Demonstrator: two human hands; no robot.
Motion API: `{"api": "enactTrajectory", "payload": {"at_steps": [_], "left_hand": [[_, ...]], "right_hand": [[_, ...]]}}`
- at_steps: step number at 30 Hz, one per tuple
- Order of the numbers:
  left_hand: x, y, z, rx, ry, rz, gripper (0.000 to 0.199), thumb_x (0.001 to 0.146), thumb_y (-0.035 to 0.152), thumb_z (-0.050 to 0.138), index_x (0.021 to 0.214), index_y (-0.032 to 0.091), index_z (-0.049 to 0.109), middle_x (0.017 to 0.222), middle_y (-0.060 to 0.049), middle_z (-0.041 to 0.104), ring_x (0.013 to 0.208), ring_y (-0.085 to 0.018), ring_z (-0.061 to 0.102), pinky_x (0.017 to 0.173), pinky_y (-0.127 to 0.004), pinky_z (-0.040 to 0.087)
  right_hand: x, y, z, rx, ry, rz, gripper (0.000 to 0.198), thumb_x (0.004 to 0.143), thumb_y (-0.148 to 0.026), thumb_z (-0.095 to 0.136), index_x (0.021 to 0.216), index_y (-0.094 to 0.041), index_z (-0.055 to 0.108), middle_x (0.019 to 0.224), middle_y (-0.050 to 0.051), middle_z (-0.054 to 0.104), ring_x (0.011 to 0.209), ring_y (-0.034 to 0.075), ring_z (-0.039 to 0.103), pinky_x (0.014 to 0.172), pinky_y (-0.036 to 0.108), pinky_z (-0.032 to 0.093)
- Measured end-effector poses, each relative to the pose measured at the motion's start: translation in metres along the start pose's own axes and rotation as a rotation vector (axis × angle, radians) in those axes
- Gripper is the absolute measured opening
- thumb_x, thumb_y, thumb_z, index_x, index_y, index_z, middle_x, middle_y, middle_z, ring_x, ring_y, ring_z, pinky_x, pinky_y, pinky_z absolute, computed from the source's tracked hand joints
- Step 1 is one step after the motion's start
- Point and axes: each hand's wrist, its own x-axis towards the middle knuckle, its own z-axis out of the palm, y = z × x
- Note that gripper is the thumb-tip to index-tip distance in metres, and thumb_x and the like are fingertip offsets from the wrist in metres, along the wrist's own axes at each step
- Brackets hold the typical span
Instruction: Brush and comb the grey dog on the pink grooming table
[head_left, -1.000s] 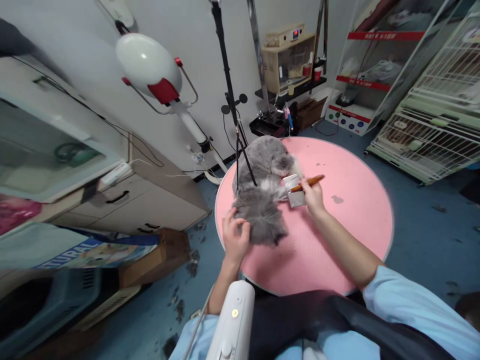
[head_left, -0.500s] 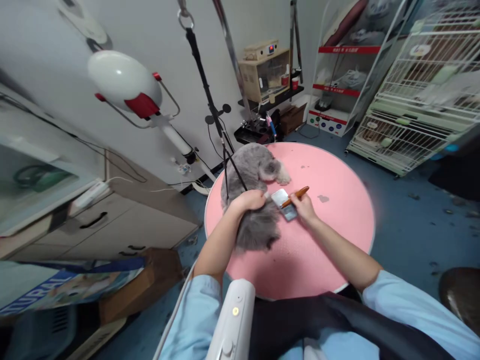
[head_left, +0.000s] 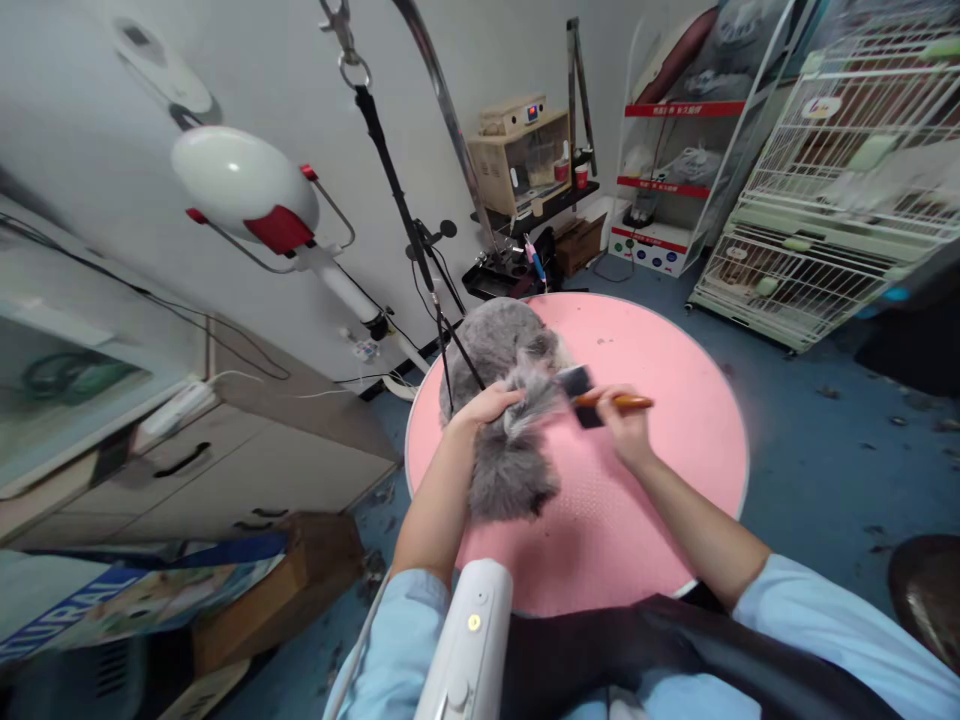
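A grey dog (head_left: 491, 340) lies on a round pink grooming table (head_left: 660, 350), facing away. My left hand (head_left: 486, 405) is closed around a fluffy tuft of its fur (head_left: 536, 398); whether a leg or the tail is under it, I cannot tell. Between the fingers of my right hand (head_left: 624, 425) is the orange wooden handle of a slicker brush (head_left: 630, 402). The brush's dark, flat head, blurred by motion, is just right of the tuft. A black grooming strap (head_left: 390, 165) runs down to the dog from a metal arm.
A white hose-like nozzle (head_left: 469, 640) rises in front of my body. To the left stand a lamp-like white and red device (head_left: 244, 185) and drawers (head_left: 202, 460). Behind are a tool tray (head_left: 487, 280) and shelves (head_left: 675, 185); wire cages (head_left: 795, 270) stand right.
The brush has moved right and slightly up, away from the dog, and its head has turned. The tuft at my left hand now spreads out toward the brush. The view has shifted slightly.
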Motion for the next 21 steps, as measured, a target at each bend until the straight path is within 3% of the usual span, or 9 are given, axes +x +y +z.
{"api": "enactTrajectory", "payload": {"at_steps": [2,3,7,8,12,13,16,17,21], "left_hand": [[0.0,-0.004,0.003,-0.097,0.032,-0.032,0.023,0.071,0.027,0.081,0.088,0.013,0.078,0.079,-0.009,0.076,0.069,-0.023,0.071,0.074,-0.035,0.058],[0.0,-0.004,0.005,-0.126,0.06,-0.044,0.024,0.072,0.028,0.079,0.092,0.014,0.077,0.08,-0.009,0.076,0.073,-0.023,0.072,0.077,-0.035,0.058],[-0.002,-0.003,0.01,-0.146,0.229,-0.039,0.016,0.076,0.022,0.073,0.09,0.014,0.076,0.078,-0.008,0.076,0.077,-0.023,0.073,0.079,-0.033,0.058],[-0.003,-0.002,0.01,-0.144,0.238,-0.054,0.015,0.076,0.022,0.072,0.088,0.014,0.075,0.078,-0.008,0.076,0.076,-0.024,0.073,0.078,-0.034,0.058],[-0.007,-0.001,0.007,-0.195,0.205,-0.158,0.023,0.078,0.036,0.074,0.085,0.014,0.074,0.073,-0.01,0.075,0.067,-0.025,0.072,0.072,-0.038,0.059],[-0.007,-0.002,0.006,-0.214,0.185,-0.16,0.028,0.078,0.041,0.074,0.085,0.014,0.074,0.074,-0.011,0.075,0.068,-0.025,0.072,0.072,-0.038,0.059],[-0.009,-0.004,0.002,-0.183,0.12,-0.05,0.033,0.071,0.04,0.081,0.09,0.014,0.075,0.08,-0.011,0.077,0.076,-0.026,0.073,0.074,-0.035,0.059],[-0.008,-0.005,0.002,-0.146,0.118,-0.006,0.032,0.068,0.035,0.084,0.09,0.014,0.075,0.081,-0.01,0.077,0.077,-0.026,0.073,0.075,-0.034,0.058],[-0.008,-0.006,0.001,-0.126,0.169,-0.042,0.025,0.071,0.033,0.082,0.084,0.014,0.075,0.074,-0.009,0.075,0.067,-0.024,0.07,0.069,-0.034,0.057]], "right_hand": [[0.0,-0.004,0.01,0.038,-0.318,0.069,0.035,0.085,-0.059,0.068,0.084,-0.024,0.064,0.084,0.004,0.072,0.079,0.022,0.069,0.077,0.039,0.057],[0.002,-0.005,0.014,0.037,-0.348,0.083,0.036,0.086,-0.06,0.067,0.083,-0.024,0.064,0.082,0.004,0.071,0.078,0.021,0.069,0.076,0.039,0.057],[0.017,-0.008,0.026,-0.006,0.092,-0.104,0.033,0.089,-0.056,0.063,0.079,-0.024,0.059,0.086,0.004,0.068,0.085,0.021,0.066,0.085,0.041,0.055],[0.02,-0.009,0.027,-0.005,0.071,-0.146,0.031,0.089,-0.054,0.063,0.08,-0.024,0.059,0.087,0.004,0.068,0.085,0.021,0.066,0.085,0.04,0.055],[0.027,-0.01,0.033,0.015,-0.47,-0.059,0.027,0.089,-0.05,0.065,0.082,-0.023,0.065,0.077,0.003,0.069,0.073,0.02,0.066,0.072,0.037,0.056],[0.03,-0.01,0.034,0.013,-0.442,-0.035,0.028,0.088,-0.05,0.065,0.082,-0.023,0.065,0.076,0.003,0.068,0.072,0.02,0.066,0.072,0.037,0.055],[0.038,-0.008,0.039,0.028,-0.081,-0.117,0.028,0.088,-0.05,0.066,0.08,-0.023,0.062,0.081,0.004,0.068,0.08,0.021,0.066,0.08,0.04,0.055],[0.039,-0.007,0.04,0.046,-0.088,-0.154,0.028,0.087,-0.05,0.067,0.08,-0.023,0.062,0.083,0.004,0.069,0.081,0.021,0.066,0.081,0.039,0.054],[0.04,-0.002,0.043,0.105,-0.583,-0.059,0.027,0.088,-0.048,0.066,0.083,-0.022,0.065,0.075,0.003,0.068,0.068,0.019,0.066,0.067,0.035,0.054]]}}
